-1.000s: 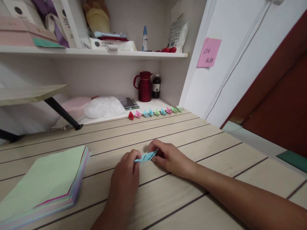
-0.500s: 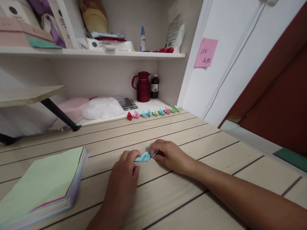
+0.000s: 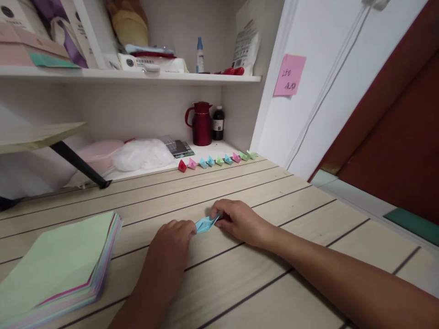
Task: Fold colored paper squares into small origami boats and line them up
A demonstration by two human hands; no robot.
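A light blue folded paper boat [image 3: 206, 224] is held between my two hands just over the wooden table [image 3: 240, 278]. My left hand [image 3: 174, 240] pinches its left end, the thumb mostly hidden behind the fingers. At the right end, my right hand [image 3: 236, 221] grips the paper between thumb and curled fingers. The boat's middle shows between them, long and narrow with pointed ends. Along the table's back edge stands a row of small folded paper boats, among them a red boat [image 3: 182, 166] at the left and a pink boat [image 3: 236, 157] farther right.
A stack of coloured paper sheets [image 3: 65, 260] lies at the left. Behind the table are a red jug [image 3: 201, 124], a dark bottle [image 3: 218, 123] and a white plastic bag [image 3: 142, 154]. A small raised stand [image 3: 41, 136] with black legs is at the left back.
My left hand has turned over the boat's left end, and its thumb is now less visible. The right hand keeps its grip. The whole view has shifted slightly.
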